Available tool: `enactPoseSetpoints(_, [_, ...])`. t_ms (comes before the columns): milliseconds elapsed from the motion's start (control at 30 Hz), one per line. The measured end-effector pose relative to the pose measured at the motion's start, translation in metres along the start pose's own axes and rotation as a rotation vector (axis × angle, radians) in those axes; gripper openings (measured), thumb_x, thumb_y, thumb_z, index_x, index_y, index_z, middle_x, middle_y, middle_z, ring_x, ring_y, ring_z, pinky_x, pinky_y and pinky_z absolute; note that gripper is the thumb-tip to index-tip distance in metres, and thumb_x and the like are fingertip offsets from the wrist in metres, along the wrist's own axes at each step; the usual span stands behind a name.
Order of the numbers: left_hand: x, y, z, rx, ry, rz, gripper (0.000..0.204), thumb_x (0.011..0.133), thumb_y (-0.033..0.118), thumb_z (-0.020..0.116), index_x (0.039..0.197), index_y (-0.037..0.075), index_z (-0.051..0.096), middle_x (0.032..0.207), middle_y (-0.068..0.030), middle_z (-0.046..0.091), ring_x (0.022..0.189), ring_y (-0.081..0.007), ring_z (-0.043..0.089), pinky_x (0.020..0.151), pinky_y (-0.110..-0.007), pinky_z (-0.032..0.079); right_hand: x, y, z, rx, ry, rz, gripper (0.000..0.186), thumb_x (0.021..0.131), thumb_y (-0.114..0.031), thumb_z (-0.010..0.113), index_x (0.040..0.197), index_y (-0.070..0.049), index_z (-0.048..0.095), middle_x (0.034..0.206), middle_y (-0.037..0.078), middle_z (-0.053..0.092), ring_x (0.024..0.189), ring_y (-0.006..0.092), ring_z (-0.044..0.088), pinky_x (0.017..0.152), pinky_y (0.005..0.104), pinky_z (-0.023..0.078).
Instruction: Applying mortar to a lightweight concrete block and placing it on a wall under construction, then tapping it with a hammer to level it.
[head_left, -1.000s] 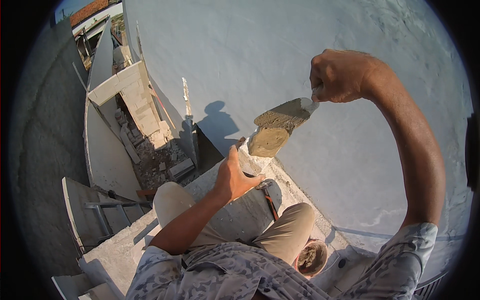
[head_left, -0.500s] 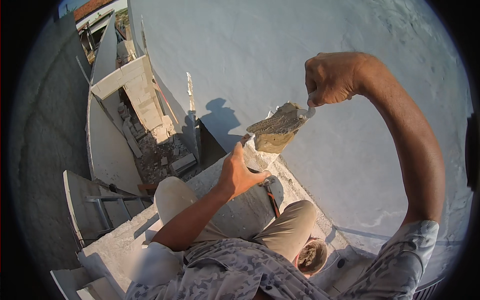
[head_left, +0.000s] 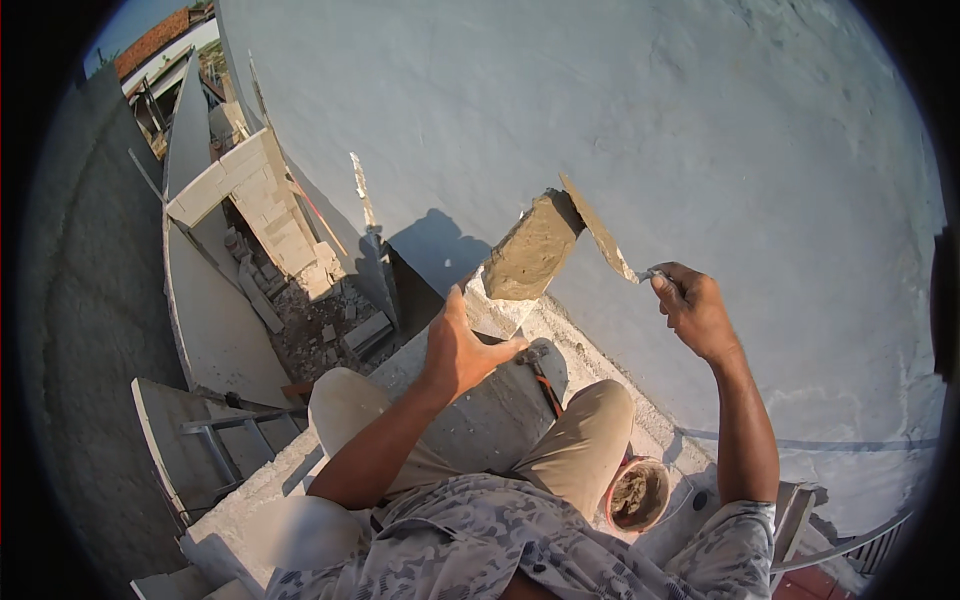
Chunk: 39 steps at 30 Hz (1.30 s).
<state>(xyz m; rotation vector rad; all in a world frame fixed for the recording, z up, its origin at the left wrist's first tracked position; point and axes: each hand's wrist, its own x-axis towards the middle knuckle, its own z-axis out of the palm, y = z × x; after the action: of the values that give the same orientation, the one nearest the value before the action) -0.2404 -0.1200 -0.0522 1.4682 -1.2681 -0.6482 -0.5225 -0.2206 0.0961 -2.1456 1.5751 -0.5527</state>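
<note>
My left hand [head_left: 460,350] steadies a pale building block [head_left: 493,312], thumb and fingers spread round its near end. A thick layer of grey-brown mortar [head_left: 532,252] coats the block's upper face. In my right hand [head_left: 698,312] is a trowel [head_left: 600,236], gripped by its handle to the right of the block. Its blade stands nearly edge-on, with the tip close to the mortar's far right edge. Below the block, a hammer [head_left: 544,382] with an orange and black handle lies between my knees.
A bucket of mortar [head_left: 638,496] stands beside my right knee. I sit astride a rough wall top [head_left: 590,350] next to a tall grey plastered wall [head_left: 700,130]. Down on the left are rubble [head_left: 310,325], a block partition [head_left: 275,200] and a metal ladder [head_left: 222,450].
My right hand has come down and toward me, turning the trowel from flat over the mortar to edge-on at its right. The mortar surface now shows smoother. The left hand keeps its hold.
</note>
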Motion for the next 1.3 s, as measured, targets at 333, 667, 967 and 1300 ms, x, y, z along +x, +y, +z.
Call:
enactPoseSetpoints(333, [0.000,0.006,-0.015,-0.013,-0.065,-0.028,0.106,0.060,0.032,0.102,0.138,-0.009,0.045,0.127,-0.0246,0.065,0.118,-0.0328,0.066,0.099,-0.041,0.053,-0.067,0.026,-0.019,0.206,-0.333,-0.287,0.043,0.102,-0.038,0.067,0.111,0.003,0.074,0.062,0.001,0.056,0.059,0.0086,0.053,0.054,0.0283,0.045])
enactPoseSetpoints(667, [0.001,0.004,-0.012,0.090,-0.016,0.117,0.101,0.063,0.035,0.100,0.136,-0.008,0.045,0.121,-0.0233,0.068,0.112,-0.0309,0.069,0.095,-0.040,0.055,-0.014,0.023,0.050,0.478,-0.005,0.101,0.038,0.103,-0.029,0.065,0.121,0.003,0.070,0.073,0.005,0.063,0.059,0.0119,0.052,0.058,0.0300,0.047])
enactPoseSetpoints(967, [-0.001,0.012,-0.017,0.089,-0.027,0.063,0.101,0.063,0.034,0.100,0.136,-0.008,0.045,0.123,-0.0234,0.067,0.113,-0.0298,0.069,0.095,-0.039,0.055,-0.063,0.040,0.024,0.213,-0.091,-0.205,0.039,0.100,-0.026,0.070,0.120,0.007,0.069,0.074,0.017,0.068,0.063,0.0162,0.059,0.063,0.0342,0.052])
enactPoseSetpoints(1300, [0.000,0.007,-0.013,0.108,-0.017,0.060,0.097,0.064,0.034,0.100,0.134,-0.009,0.048,0.121,-0.0226,0.068,0.111,-0.0298,0.069,0.093,-0.039,0.055,-0.019,0.023,0.073,0.406,0.141,-0.012,0.036,0.101,-0.025,0.068,0.122,0.003,0.067,0.063,0.004,0.052,0.061,0.0103,0.044,0.058,0.0338,0.042])
